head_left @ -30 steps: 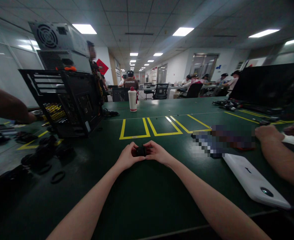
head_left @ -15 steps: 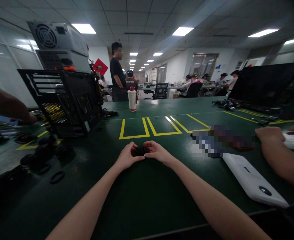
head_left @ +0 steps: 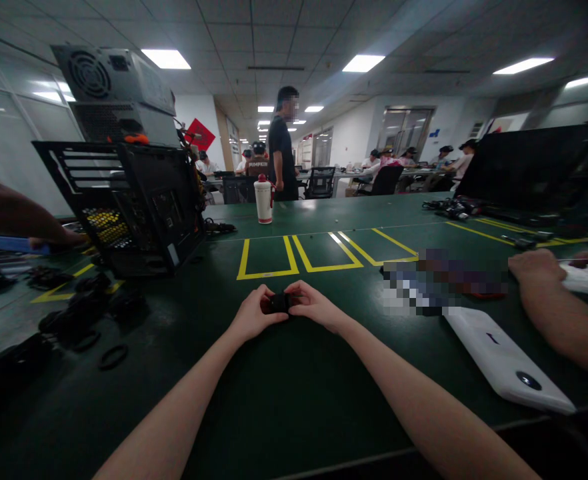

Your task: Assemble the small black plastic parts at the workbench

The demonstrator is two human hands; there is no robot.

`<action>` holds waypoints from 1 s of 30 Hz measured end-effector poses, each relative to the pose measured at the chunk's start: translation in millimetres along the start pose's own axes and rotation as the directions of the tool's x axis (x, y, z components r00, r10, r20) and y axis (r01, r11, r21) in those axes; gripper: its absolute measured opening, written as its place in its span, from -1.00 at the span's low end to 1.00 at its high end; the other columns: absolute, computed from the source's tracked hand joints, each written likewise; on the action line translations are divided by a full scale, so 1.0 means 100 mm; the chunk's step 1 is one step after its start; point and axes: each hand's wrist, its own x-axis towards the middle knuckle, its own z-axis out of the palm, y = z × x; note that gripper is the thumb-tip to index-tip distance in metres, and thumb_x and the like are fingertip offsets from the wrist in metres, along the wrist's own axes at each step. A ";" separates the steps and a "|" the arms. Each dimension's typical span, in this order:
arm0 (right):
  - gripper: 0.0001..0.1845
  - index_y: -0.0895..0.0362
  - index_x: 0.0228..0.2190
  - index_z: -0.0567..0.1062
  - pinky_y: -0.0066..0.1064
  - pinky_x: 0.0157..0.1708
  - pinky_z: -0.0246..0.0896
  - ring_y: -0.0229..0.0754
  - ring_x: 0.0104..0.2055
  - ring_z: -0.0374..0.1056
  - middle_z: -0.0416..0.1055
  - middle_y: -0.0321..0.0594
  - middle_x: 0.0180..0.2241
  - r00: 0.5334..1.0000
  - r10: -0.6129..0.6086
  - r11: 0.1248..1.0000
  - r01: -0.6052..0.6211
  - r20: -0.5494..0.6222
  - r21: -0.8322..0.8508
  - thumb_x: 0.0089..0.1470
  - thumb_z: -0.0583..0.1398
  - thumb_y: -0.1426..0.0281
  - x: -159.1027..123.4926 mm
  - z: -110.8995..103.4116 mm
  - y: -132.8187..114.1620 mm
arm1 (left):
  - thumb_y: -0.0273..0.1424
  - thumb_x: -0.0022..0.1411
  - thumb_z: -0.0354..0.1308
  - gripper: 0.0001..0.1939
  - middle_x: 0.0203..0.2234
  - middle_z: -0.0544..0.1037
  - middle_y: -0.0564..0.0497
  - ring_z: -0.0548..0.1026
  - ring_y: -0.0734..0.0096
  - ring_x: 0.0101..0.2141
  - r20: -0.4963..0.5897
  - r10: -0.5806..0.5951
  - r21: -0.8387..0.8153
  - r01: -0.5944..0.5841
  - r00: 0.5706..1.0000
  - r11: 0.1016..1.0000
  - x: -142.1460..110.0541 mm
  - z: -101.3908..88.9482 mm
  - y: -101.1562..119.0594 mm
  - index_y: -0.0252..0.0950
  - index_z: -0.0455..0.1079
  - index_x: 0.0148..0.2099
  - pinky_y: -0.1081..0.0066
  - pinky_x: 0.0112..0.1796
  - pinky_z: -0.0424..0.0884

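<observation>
A small black cylindrical part [head_left: 279,303] is held between my two hands, just above the green table [head_left: 294,373]. My left hand [head_left: 257,312] grips its left side, with the thumb below and the fingers curled over behind. On the right side, my right hand [head_left: 313,306] pinches the part between thumb and fingertips. The part is dark and partly covered by the fingers, so its exact kind does not show. Farther left on the table lie a black ring [head_left: 113,357] and several dark round parts [head_left: 77,307].
Yellow tape outlines [head_left: 269,274] mark the table ahead, with a white cup [head_left: 264,201] beyond. An open computer case [head_left: 149,207] carries power supply units [head_left: 117,80] at left. A white device [head_left: 509,363] lies at right near another person's hand [head_left: 539,267]. Another person's arm [head_left: 19,207] reaches in from the left.
My hands keep their hold on the black part, which looks turned slightly. In the background, a standing person has walked to the right, behind the cup.
</observation>
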 end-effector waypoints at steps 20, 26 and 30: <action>-0.49 0.10 -0.26 0.25 -0.21 -0.08 0.13 -0.18 -0.12 0.25 0.25 -0.27 -0.21 0.999 0.013 0.999 -0.014 0.032 0.035 -0.34 0.25 0.56 -0.02 -0.02 0.02 | -0.15 -0.21 0.20 -0.54 -0.37 0.39 0.00 0.39 0.34 -0.37 0.012 0.025 0.020 -0.025 1.000 0.999 0.02 0.02 -0.04 -0.26 0.20 -0.26 0.36 -0.38 0.30; -0.63 0.13 -0.30 0.27 -0.22 -0.06 0.10 -0.20 -0.13 0.26 0.26 -0.25 -0.23 1.000 0.030 0.999 -0.030 -0.009 0.016 -0.24 0.22 0.48 -0.03 -0.01 -0.04 | -0.17 -0.25 0.23 -0.53 -0.36 0.39 -0.01 0.39 0.33 -0.37 -0.003 -0.018 0.018 0.018 1.000 1.000 0.00 0.00 0.00 -0.27 0.21 -0.28 0.33 -0.36 0.29; -0.56 0.13 -0.30 0.24 -0.23 -0.10 0.14 -0.16 -0.08 0.23 0.24 -0.26 -0.21 1.000 0.022 0.999 -0.022 -0.003 0.046 -0.31 0.24 0.53 -0.02 -0.01 -0.02 | -0.15 -0.23 0.21 -0.52 -0.38 0.39 0.00 0.39 0.33 -0.37 0.000 0.011 0.043 -0.011 1.000 0.999 0.01 0.01 -0.01 -0.27 0.20 -0.26 0.34 -0.36 0.29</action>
